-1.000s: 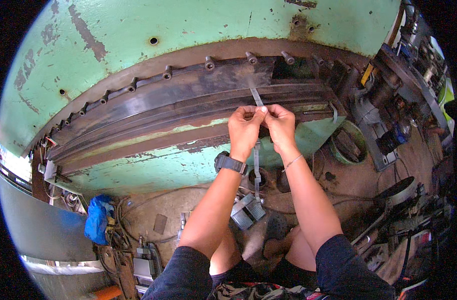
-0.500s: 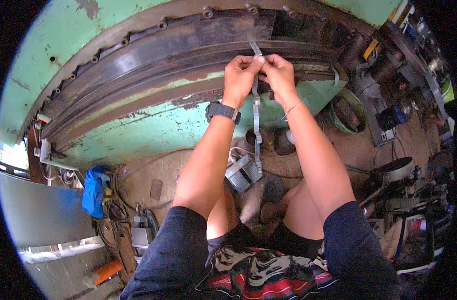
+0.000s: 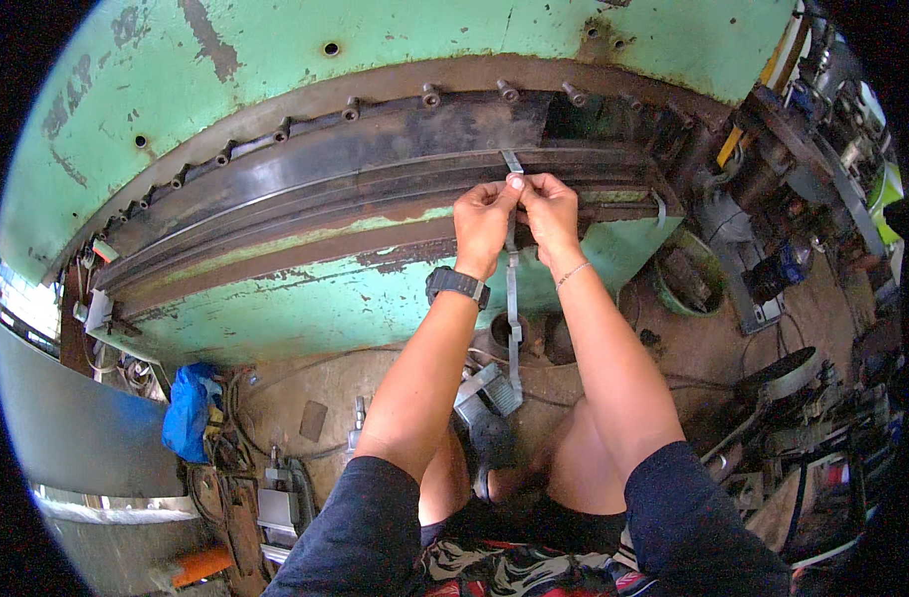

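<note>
A narrow grey metal strip [image 3: 513,289], bent in several steps along its length, hangs from my fingers toward the floor. Its flat far end rests at the dark slot of a press brake [image 3: 305,184]. My left hand [image 3: 485,224], wearing a black watch on the wrist, is closed, pinching the strip with thumb and fingers. Right beside it, my right hand [image 3: 551,214] pinches the same strip, the thumbs meeting on top. Below the strip's lower end sits a grey foot pedal [image 3: 486,391], with a dark shoe [image 3: 491,440] at its near side.
Bolts line the green upper beam [image 3: 275,45]. A blue bag [image 3: 190,410] and cables lie at left, near a grey sheet-metal drum [image 3: 86,418]. To the right stand a green bucket [image 3: 689,277] of scrap and a cluttered rack [image 3: 793,438].
The view has tilted up, so the machine and my hands sit lower in the picture. The shoe has shifted left, closer to the pedal. Both hands keep their pinch on the strip.
</note>
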A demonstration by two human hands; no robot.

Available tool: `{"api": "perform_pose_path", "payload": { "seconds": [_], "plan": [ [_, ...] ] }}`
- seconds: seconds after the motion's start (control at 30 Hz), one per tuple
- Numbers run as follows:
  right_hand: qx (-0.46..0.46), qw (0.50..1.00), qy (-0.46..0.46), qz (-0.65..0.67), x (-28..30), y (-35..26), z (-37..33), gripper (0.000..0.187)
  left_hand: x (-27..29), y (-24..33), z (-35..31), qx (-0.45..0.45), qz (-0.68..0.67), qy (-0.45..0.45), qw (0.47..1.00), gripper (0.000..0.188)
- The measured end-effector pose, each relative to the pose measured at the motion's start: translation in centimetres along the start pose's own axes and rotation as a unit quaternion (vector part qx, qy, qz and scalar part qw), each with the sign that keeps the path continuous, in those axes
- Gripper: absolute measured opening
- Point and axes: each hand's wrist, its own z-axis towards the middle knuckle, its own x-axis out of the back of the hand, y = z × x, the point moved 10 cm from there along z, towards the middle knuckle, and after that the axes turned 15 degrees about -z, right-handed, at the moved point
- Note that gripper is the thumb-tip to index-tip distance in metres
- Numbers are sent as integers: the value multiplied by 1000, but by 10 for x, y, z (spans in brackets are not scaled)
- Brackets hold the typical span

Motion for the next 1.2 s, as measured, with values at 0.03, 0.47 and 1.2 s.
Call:
{"api": "perform_pose_path", "payload": {
  "seconds": [0.03, 0.47, 1.2],
  "plan": [
    [-8, 1000, 1, -20, -2, -2, 3, 18, 1, 1, 3, -1, -4, 7, 1000, 42],
    [-105, 992, 25, -57, 3, 7, 19, 32, 3, -12, 10, -1, -43, 39, 998, 44],
    [-47, 960, 23, -276, 13, 2, 47, 42, 24, -11, 23, -21, 215, 137, 967, 41]
  ]
}}
